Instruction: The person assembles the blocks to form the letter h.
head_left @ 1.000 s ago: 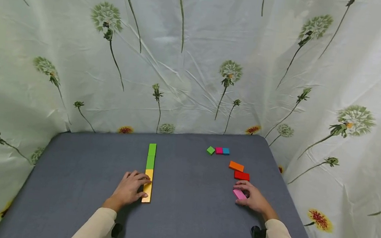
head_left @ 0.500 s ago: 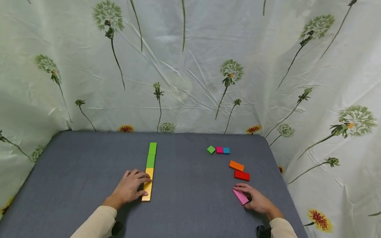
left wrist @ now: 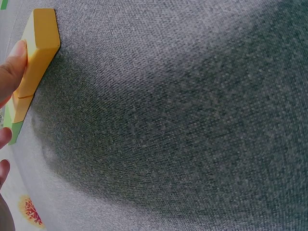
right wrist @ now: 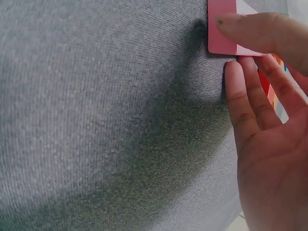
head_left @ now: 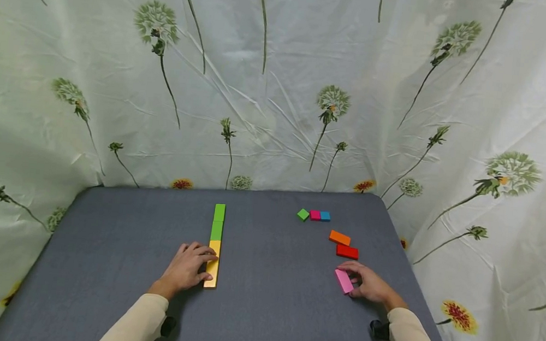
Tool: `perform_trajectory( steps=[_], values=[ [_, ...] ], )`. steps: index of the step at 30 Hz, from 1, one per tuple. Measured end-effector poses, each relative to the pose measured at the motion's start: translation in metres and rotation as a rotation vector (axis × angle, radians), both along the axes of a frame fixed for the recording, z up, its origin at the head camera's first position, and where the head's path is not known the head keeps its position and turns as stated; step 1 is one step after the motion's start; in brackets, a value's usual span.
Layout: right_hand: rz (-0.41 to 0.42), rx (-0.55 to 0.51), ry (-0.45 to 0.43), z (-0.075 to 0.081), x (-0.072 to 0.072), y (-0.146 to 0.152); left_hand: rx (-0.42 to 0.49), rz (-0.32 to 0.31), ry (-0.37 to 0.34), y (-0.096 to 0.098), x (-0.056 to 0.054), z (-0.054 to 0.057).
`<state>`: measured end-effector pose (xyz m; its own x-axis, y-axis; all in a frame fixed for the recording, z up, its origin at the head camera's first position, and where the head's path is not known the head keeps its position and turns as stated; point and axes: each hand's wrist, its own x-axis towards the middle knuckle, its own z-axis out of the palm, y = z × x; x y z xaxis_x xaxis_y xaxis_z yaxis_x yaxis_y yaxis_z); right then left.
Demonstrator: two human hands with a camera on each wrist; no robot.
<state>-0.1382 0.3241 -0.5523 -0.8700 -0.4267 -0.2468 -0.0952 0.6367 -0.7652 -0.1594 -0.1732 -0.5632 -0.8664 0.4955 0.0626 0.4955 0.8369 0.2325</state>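
A straight row of wooden blocks lies lengthwise on the table: light green (head_left: pixel 219 212), darker green (head_left: pixel 217 230) and two yellow-orange blocks (head_left: pixel 211 274) at the near end. My left hand (head_left: pixel 185 269) rests on the yellow part, thumb at its left edge and fingertips on top. In the left wrist view the thumb touches the nearer yellow block (left wrist: pixel 45 29), and a seam parts it from the one behind. To the right, my right hand (head_left: pixel 369 283) pinches a pink block (head_left: pixel 343 281) between thumb and index finger. The pink block (right wrist: pixel 221 38) appears close to the cloth.
Just beyond the right hand lie a red block (head_left: pixel 347 252) and an orange block (head_left: pixel 339 238). Farther back sit a small green cube (head_left: pixel 303 214), a crimson cube (head_left: pixel 315 215) and a blue cube (head_left: pixel 325 216). A flowered curtain (head_left: pixel 279 110) hangs behind the grey table (head_left: pixel 263 323).
The right hand has shifted slightly right and turned the pink block, so more of its top shows. The left hand has stayed in place on the yellow blocks.
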Motion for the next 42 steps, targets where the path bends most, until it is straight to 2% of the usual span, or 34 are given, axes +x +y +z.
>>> perform_trajectory(
  steps=[9, 22, 29, 42],
  values=[
    [-0.018, 0.026, -0.001, 0.004, 0.0, -0.001, 0.0, 0.003, -0.016, 0.003, 0.001, 0.002],
    [-0.011, 0.135, 0.1, 0.001, -0.003, -0.011, -0.006, 0.006, -0.011, 0.002, 0.002, 0.001],
    [0.0, 0.143, 0.141, 0.002, -0.01, -0.04, -0.002, -0.006, 0.015, 0.0, 0.0, 0.002],
    [0.179, 0.133, 0.191, 0.008, -0.033, -0.113, -0.001, -0.006, 0.008, -0.001, 0.0, 0.001]
  ],
)
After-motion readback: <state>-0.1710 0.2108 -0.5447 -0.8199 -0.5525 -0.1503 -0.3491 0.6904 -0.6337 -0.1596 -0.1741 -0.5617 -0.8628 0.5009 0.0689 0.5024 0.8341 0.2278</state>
